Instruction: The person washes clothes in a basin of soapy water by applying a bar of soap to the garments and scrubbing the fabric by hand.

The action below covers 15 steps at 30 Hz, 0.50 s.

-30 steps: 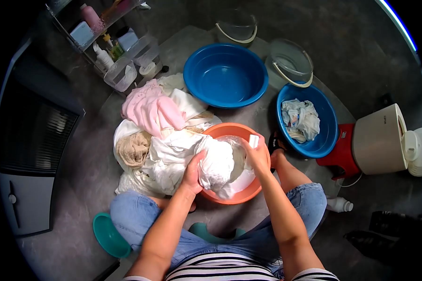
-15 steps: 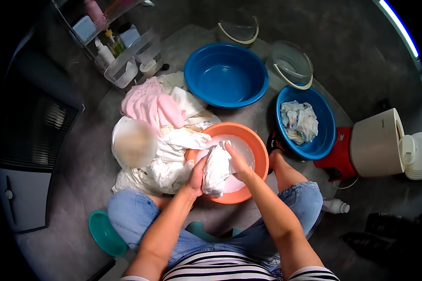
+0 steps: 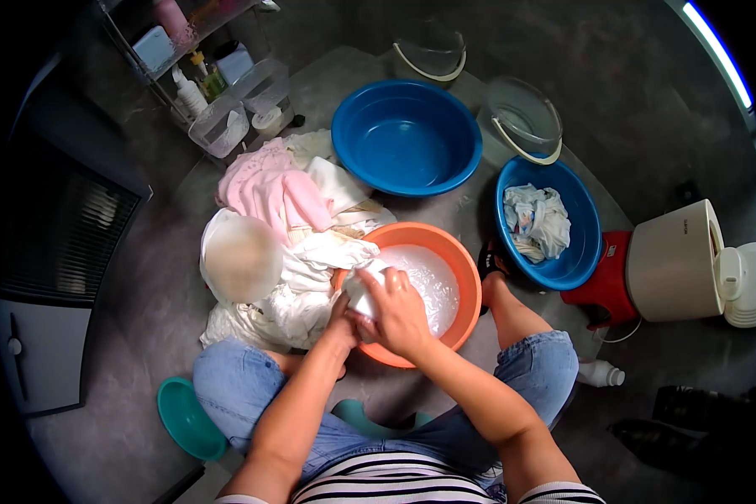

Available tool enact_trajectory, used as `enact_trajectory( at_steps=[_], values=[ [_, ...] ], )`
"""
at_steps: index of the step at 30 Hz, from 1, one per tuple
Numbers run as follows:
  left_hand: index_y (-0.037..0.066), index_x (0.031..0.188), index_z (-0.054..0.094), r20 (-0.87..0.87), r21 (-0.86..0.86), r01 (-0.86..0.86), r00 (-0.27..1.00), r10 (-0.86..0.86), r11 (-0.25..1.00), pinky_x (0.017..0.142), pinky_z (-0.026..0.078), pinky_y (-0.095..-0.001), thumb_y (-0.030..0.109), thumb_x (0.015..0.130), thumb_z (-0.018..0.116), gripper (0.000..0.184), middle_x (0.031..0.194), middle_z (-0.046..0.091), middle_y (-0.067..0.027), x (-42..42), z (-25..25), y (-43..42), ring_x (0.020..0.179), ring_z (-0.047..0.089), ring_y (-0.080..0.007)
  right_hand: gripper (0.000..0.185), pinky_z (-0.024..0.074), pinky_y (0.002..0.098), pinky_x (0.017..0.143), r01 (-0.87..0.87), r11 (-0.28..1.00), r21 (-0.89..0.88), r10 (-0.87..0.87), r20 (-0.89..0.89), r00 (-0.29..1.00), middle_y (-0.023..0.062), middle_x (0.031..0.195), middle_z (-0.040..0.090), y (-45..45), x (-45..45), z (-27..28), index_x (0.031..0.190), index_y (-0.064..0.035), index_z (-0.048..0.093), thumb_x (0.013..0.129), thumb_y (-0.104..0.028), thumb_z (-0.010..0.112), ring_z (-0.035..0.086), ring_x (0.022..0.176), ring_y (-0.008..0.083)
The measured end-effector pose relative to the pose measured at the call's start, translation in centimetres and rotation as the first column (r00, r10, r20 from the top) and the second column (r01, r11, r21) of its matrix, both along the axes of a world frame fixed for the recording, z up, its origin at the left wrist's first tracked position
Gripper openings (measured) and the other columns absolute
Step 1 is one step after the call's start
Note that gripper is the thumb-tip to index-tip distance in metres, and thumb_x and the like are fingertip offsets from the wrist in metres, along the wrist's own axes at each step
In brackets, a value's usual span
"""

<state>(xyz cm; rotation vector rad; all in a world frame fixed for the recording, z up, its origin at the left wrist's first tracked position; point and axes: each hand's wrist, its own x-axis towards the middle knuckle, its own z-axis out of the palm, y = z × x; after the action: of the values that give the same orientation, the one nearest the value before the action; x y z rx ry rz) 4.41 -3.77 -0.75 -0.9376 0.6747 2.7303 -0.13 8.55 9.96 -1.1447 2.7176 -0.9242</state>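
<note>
A wet white cloth [image 3: 363, 290] is bunched between my two hands, over the left part of an orange basin [image 3: 468, 273]. My left hand [image 3: 341, 326] closes on it from below and the left, its fingers mostly hidden. From above, my right hand [image 3: 401, 315] presses over the cloth with fingers curled around it. Whitish water [image 3: 435, 290] with ripples and suds fills the basin below. Left of the basin lies a heap of laundry, with white garments [image 3: 302, 281] next to it and a pink garment [image 3: 273, 193] farther back.
Behind stands a large blue basin [image 3: 405, 139]; a smaller blue basin [image 3: 584, 202] at right holds wet clothes [image 3: 538, 220]. Farther right are a cream-and-red appliance [image 3: 672, 260] and a white bottle [image 3: 601, 373]. A shelf with bottles [image 3: 189, 92] and a green basin [image 3: 189, 420] are at left.
The cloth, hanging loose and spread before, is now gathered into a compact bundle. My right hand has moved left onto it, close against my left hand. The basin's water shows ripples.
</note>
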Motion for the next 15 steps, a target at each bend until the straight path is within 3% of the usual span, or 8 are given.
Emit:
enact_trajectory(
  at_steps=[2, 4, 7, 10, 11, 12, 14, 15],
  values=[
    [0.01, 0.133, 0.047, -0.014, -0.221, 0.122, 0.992, -0.128, 0.968, 0.096, 0.047, -0.038, 0.041, 0.098, 0.039, 0.047, 0.126, 0.056, -0.0075, -0.4, 1.3, 0.5, 0.113, 0.057, -0.0226, 0.061, 0.047, 0.0446, 0.078, 0.141, 0.982, -0.122, -0.127, 0.118, 0.985, 0.0196, 0.101, 0.052, 0.0, -1.3, -1.5, 0.131, -0.0101, 0.045, 0.081, -0.036, 0.067, 0.055, 0.093, 0.037],
    [0.009, 0.13, 0.05, -0.034, -0.122, 0.086, 0.995, -0.09, 0.989, 0.094, 0.049, -0.036, 0.042, 0.097, 0.041, 0.048, 0.122, 0.06, -0.0062, -0.5, 2.9, 1.2, 0.11, 0.059, -0.02, 0.053, 0.0476, 0.0395, 0.086, 0.2, 0.94, -0.278, -0.114, 0.296, 0.948, 0.0227, 0.114, 0.057, 0.6, -3.4, -5.1, 0.131, -0.0063, 0.042, 0.092, -0.04, 0.057, 0.059, 0.102, 0.034],
    [0.007, 0.127, 0.052, -0.171, -0.039, 0.146, 0.974, -0.151, 0.988, 0.093, 0.048, -0.0325, 0.038, 0.1, 0.038, 0.044, 0.118, 0.061, -0.0054, 0.1, 4.3, 1.5, 0.107, 0.06, -0.0168, 0.049, 0.0444, 0.0385, 0.092, 0.453, 0.868, -0.203, -0.07, 0.853, 0.517, 0.0219, 0.121, 0.057, 2.2, -5.5, -7.0, 0.132, -0.0036, 0.041, 0.098, -0.038, 0.048, 0.058, 0.109, 0.0323],
    [0.006, 0.128, 0.052, -0.239, -0.096, 0.088, 0.965, -0.109, 0.991, 0.093, 0.048, -0.0326, 0.038, 0.101, 0.036, 0.045, 0.12, 0.061, -0.0057, -0.7, 4.0, 1.4, 0.108, 0.06, -0.0172, 0.046, 0.0481, 0.0303, 0.073, 0.565, 0.749, -0.346, -0.14, 0.751, 0.646, 0.0101, 0.102, 0.058, 2.2, -5.5, -6.7, 0.134, -0.0057, 0.04, 0.099, -0.035, 0.047, 0.057, 0.083, 0.0152],
    [0.006, 0.128, 0.052, -0.174, -0.085, 0.084, 0.98, -0.097, 0.993, 0.094, 0.048, -0.033, 0.037, 0.101, 0.036, 0.044, 0.121, 0.061, -0.0062, -1.0, 3.5, 1.2, 0.109, 0.059, -0.0173, 0.047, 0.048, 0.0319, 0.08, 0.458, 0.806, -0.374, -0.188, 0.572, 0.798, 0.0129, 0.107, 0.059, 2.8, -5.0, -6.0, 0.134, -0.0029, 0.04, 0.097, -0.032, 0.051, 0.058, 0.092, 0.0164],
    [0.008, 0.13, 0.05, -0.071, -0.161, 0.121, 0.988, -0.134, 0.979, 0.095, 0.047, -0.0331, 0.037, 0.101, 0.036, 0.044, 0.12, 0.06, -0.0054, -1.0, 3.2, 1.2, 0.109, 0.059, -0.0178, 0.055, 0.0431, 0.039, 0.094, 0.36, 0.846, -0.394, -0.155, 0.465, 0.872, 0.0207, 0.12, 0.056, 2.4, -4.1, -2.0, 0.132, -0.0033, 0.042, 0.091, -0.035, 0.058, 0.056, 0.11, 0.0337],
    [0.009, 0.133, 0.046, 0.017, -0.179, 0.191, 0.981, -0.191, 0.965, 0.096, 0.046, -0.0328, 0.037, 0.101, 0.036, 0.044, 0.123, 0.057, -0.0053, -0.9, 3.5, 1.6, 0.113, 0.056, -0.0185, 0.06, 0.0441, 0.0412, 0.09, -0.042, 0.956, -0.289, 0.059, 0.048, 0.997, 0.0183, 0.118, 0.057, 1.5, -2.6, -0.5, 0.132, -0.0084, 0.046, 0.085, -0.042, 0.063, 0.055, 0.109, 0.0354],
    [0.01, 0.134, 0.045, -0.07, -0.276, 0.159, 0.98, -0.185, 0.948, 0.096, 0.046, -0.0325, 0.038, 0.1, 0.037, 0.045, 0.125, 0.055, -0.0055, -0.5, 3.3, 2.1, 0.115, 0.055, -0.0185, 0.063, 0.0456, 0.0427, 0.084, -0.176, 0.984, -0.033, 0.174, -0.043, 0.984, 0.0155, 0.115, 0.057, 0.6, -1.6, 1.2, 0.131, -0.0127, 0.048, 0.081, -0.047, 0.065, 0.055, 0.106, 0.035]
  ],
)
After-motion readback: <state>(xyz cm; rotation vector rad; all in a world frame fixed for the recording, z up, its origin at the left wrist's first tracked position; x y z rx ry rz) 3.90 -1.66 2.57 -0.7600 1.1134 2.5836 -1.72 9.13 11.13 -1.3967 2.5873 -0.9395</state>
